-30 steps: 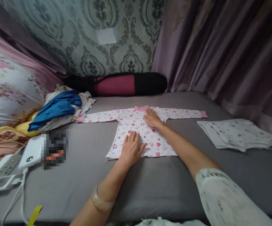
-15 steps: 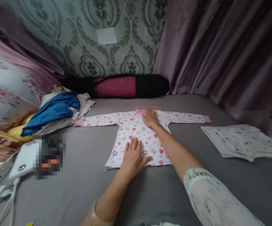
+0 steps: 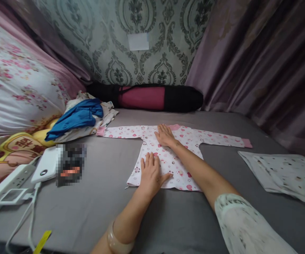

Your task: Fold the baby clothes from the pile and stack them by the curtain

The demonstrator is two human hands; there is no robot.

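A small long-sleeved shirt (image 3: 173, 158), white with pink hearts and flowers, lies spread on a grey bed sheet (image 3: 102, 204). Its sleeves stretch out to both sides and end in pink cuffs; the collar is pink too. My left hand (image 3: 151, 174) rests flat on the lower left of the shirt front, thumb spread toward the right. Further up, my right hand (image 3: 165, 135) lies flat near the left shoulder, just left of the collar. Neither hand grasps the cloth.
Folded white patterned cloth (image 3: 287, 174) lies at the right. Blue clothing (image 3: 75, 120) is heaped at the left by a floral pillow (image 3: 17, 77). Nearer are a white power bank (image 3: 48, 165), a power strip (image 3: 9, 188) and cables. A black and maroon bag (image 3: 141, 98) lies along the wall.
My right hand has slid left across the shirt's top, from over the collar to the left shoulder. My left hand stays about where it was on the shirt. The view has turned slightly left.
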